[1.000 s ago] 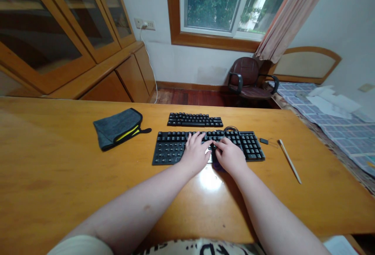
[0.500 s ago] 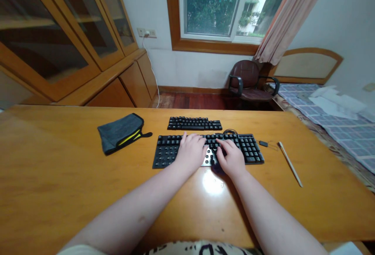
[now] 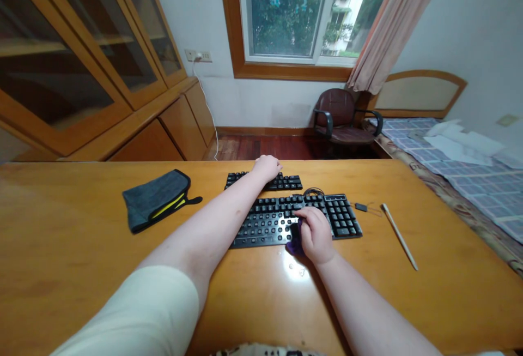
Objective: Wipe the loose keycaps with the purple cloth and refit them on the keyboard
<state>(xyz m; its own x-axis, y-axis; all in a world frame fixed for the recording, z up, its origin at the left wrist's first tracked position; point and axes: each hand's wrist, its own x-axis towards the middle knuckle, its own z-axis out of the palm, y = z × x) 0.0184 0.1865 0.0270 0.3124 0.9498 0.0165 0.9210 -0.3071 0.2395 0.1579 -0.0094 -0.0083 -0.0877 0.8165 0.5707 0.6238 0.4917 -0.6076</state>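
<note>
A full-size black keyboard (image 3: 261,242) lies in front of me, many keycaps off its left and middle so that the bare switches show. Behind it, black keycaps (image 3: 290,183) stand in rows. My left hand (image 3: 267,168) reaches over these rows, fingers bent down and closed at their far edge; its fingertips are partly hidden. My right hand (image 3: 316,235) is curled over the keyboard's middle, index finger touching near the upper keys. Dark purple cloth (image 3: 293,247) pokes out from under that hand, which appears to grip it.
On the wooden table (image 3: 81,285) lie a grey cloth with yellow inside (image 3: 157,200) at the left, a coiled cable (image 3: 314,191), a small wire tool with a black handle (image 3: 361,207) and a pale stick (image 3: 400,237). A chair (image 3: 337,110) stands beyond.
My left hand has moved from the keyboard forward to the rows of keycaps. The right hand stays over the keyboard, its fingers more curled, and more of the purple cloth shows.
</note>
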